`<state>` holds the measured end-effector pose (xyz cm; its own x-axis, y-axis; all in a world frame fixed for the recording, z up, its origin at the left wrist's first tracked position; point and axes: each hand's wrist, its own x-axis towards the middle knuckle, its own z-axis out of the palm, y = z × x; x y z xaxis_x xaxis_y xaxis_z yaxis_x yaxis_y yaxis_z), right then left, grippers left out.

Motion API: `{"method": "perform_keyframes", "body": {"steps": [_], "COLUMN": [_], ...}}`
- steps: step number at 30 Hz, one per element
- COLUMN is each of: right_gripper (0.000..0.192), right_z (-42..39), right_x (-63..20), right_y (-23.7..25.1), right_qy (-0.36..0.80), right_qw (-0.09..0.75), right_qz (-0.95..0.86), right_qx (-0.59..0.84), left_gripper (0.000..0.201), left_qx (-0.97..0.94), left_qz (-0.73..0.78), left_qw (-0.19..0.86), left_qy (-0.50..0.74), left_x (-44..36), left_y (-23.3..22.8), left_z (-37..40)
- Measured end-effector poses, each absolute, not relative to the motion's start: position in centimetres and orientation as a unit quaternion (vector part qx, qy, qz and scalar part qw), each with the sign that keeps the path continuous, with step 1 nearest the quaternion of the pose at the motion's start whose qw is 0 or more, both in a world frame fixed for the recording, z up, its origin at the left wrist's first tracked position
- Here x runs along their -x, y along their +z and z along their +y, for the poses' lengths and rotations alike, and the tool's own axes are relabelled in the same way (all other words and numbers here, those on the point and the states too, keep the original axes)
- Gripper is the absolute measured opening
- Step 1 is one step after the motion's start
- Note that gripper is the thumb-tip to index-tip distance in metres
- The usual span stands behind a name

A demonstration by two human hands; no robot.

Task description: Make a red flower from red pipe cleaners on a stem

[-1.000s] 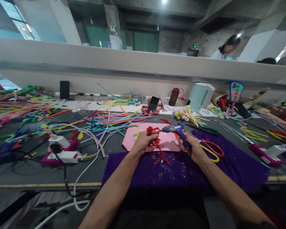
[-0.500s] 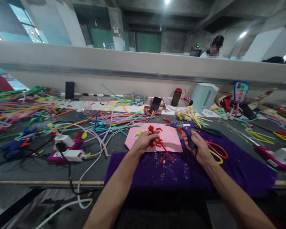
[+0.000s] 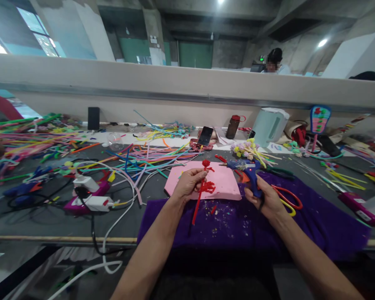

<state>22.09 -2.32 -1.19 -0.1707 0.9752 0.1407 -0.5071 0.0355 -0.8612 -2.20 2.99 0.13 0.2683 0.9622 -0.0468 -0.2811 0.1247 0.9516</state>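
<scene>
Left hand [image 3: 189, 183] pinches a red pipe-cleaner flower [image 3: 204, 183] by the upper stem, thumb and fingertips closed round it, just below the small curled bloom. The stem hangs down and slightly left, its lower end over the purple cloth [image 3: 318, 225]. Leaf-like loops stick out to the right of the grip.

Handling guess: very light, fuzzy, wire core, so it bends easily and keeps a bend. Not slippery. The bloom and loops look crushable; best held on the bare stem, where the fingers are now.

Right hand [image 3: 267, 198] is clenched round the handle of a blue glue gun [image 3: 246, 168], nozzle pointing left toward the flower but apart from it. Hard plastic body, orange trigger, a small red light on it. The tip is likely hot, so hold by the handle only.

Under both hands: a pink felt sheet [image 3: 228, 183], flat and soft, lying at the far edge of the purple cloth, which drapes over the near edge of the table [image 3: 25, 225]. Crumbs and scraps dot the cloth.

Just right of the gun hand lie scissors [image 3: 286, 198] with red and yellow handles. Left part of the table: loose coloured pipe cleaners [image 3: 150, 156], white cables, a power strip [image 3: 93, 202]. Along the far edge: a phone [image 3: 205, 135], a brown bottle [image 3: 232, 126], a pale kettle [image 3: 268, 126].
</scene>
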Motion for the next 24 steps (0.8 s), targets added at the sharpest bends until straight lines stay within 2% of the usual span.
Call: {"method": "perform_keyframes", "body": {"steps": [4, 10, 18, 24], "right_gripper": [0.028, 0.034, 0.036, 0.029], "right_z": [-2.7, -2.8, -1.0, 1.7], "right_x": [-22.0, -22.0, -21.1, -19.4], "right_y": [-0.8, -0.7, 2.3, 3.6], "right_qy": [0.622, 0.615, 0.593, 0.564], "right_qw": [0.555, 0.567, 0.544, 0.574], "right_qz": [-0.466, -0.464, -0.526, -0.526], "right_qx": [0.297, 0.293, 0.277, 0.276], "left_gripper": [0.031, 0.029, 0.027, 0.027], "left_qx": [-0.464, -0.480, -0.459, -0.420], "left_qz": [0.382, 0.374, 0.351, 0.354], "left_qw": [0.627, 0.613, 0.640, 0.654], "left_qy": [0.495, 0.504, 0.506, 0.520], "left_x": [2.3, 2.5, 2.6, 2.9], "left_y": [-0.1, -0.2, -0.1, 0.1], "left_z": [3.1, 3.2, 3.3, 3.4]}}
